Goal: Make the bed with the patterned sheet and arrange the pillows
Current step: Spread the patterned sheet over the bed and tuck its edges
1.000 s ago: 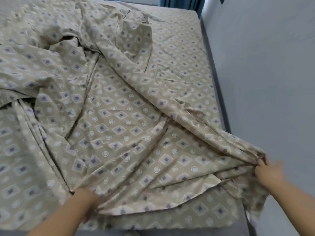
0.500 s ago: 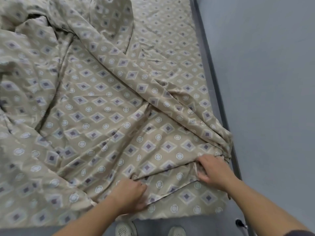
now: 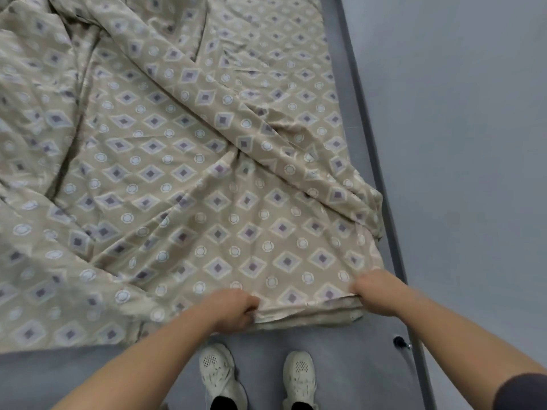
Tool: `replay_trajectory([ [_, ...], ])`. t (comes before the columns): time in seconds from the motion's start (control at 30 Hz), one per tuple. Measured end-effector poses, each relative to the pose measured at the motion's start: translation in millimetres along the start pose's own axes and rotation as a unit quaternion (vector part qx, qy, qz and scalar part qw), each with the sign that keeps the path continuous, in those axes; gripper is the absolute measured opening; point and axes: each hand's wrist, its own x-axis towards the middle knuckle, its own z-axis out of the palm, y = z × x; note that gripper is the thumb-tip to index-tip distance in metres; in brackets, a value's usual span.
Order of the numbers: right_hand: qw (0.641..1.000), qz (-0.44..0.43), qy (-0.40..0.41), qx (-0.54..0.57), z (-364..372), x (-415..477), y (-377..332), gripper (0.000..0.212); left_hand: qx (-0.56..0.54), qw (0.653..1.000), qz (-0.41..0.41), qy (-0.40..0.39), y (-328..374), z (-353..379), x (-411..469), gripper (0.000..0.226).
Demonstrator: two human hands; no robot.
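Note:
A beige patterned sheet (image 3: 183,173) with purple diamonds and white circles lies rumpled over the bed, with deep folds at the upper left and a diagonal ridge toward the right corner. My left hand (image 3: 233,309) is shut on the sheet's near hem at the foot of the bed. My right hand (image 3: 379,294) grips the same hem close to the near right corner. Between the two hands the hem runs fairly straight and flat. No pillows are in view.
A grey wall (image 3: 458,143) runs along the bed's right side, with a dark baseboard strip (image 3: 373,143) beside the mattress. My white shoes (image 3: 222,377) stand on the grey floor at the bed's foot. A small black object (image 3: 400,341) sits by the baseboard.
The view has tilted down toward the foot of the bed. Both hands have drawn the sheet's near hem toward me and flattened the near right corner; my shoes have come into view.

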Motion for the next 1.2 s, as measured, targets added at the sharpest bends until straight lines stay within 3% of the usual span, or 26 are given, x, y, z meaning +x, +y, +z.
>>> replay_trajectory([
  [0.13, 0.994, 0.013, -0.099, 0.032, 67, -33, -15, 0.025, 0.003, 0.996, 0.051, -0.079, 44, 50, -1, 0.015],
  [0.23, 0.985, 0.054, -0.149, 0.076, 106, -37, -33, 0.031, 0.014, 0.994, 0.047, -0.095, 52, 70, 5, 0.011],
  [0.43, 0.953, 0.034, -0.25, 0.17, 97, -28, -57, 0.036, 0.033, 0.99, 0.045, -0.127, 47, 72, 10, 0.021],
  [0.5, 0.948, 0.099, -0.158, 0.259, 86, -27, -50, 0.027, 0.046, 0.993, 0.021, -0.104, 47, 72, 9, 0.026],
  [0.57, 0.932, 0.202, 0.064, 0.294, 70, -29, -34, 0.012, 0.048, 0.994, -0.001, -0.097, 47, 73, 8, 0.029],
  [0.6, 0.906, 0.246, 0.163, 0.302, 62, -29, -23, 0.006, 0.044, 0.994, -0.005, -0.099, 46, 74, 8, 0.029],
  [0.67, 0.865, 0.274, 0.276, 0.317, 47, -24, 0, 0.028, 0.045, 0.994, 0.002, -0.102, 48, 71, 9, 0.029],
  [0.73, 0.882, 0.231, 0.272, 0.309, 31, -14, 17, 0.057, 0.058, 0.995, 0.015, -0.086, 52, 65, 13, 0.028],
  [0.77, 0.9, 0.206, 0.252, 0.29, 24, -9, 21, 0.055, 0.067, 0.995, 0.019, -0.069, 55, 60, 15, 0.025],
  [0.87, 0.95, 0.161, 0.203, 0.177, 5, 6, 25, 0.019, 0.097, 0.995, 0.029, 0.018, 67, 35, 27, 0.019],
  [0.93, 0.954, 0.169, 0.199, 0.15, -1, 10, 33, 0.018, 0.093, 0.991, 0.026, 0.091, 73, 15, 38, 0.015],
  [1.07, 0.92, 0.27, 0.209, 0.194, 2, 4, 86, 0.017, 0.084, 0.985, -0.007, 0.153, 75, -7, 65, 0.025],
  [1.2, 0.835, 0.435, 0.211, 0.262, 11, -29, 154, 0.021, 0.095, 0.985, -0.019, 0.143, 78, -2, 77, 0.032],
])
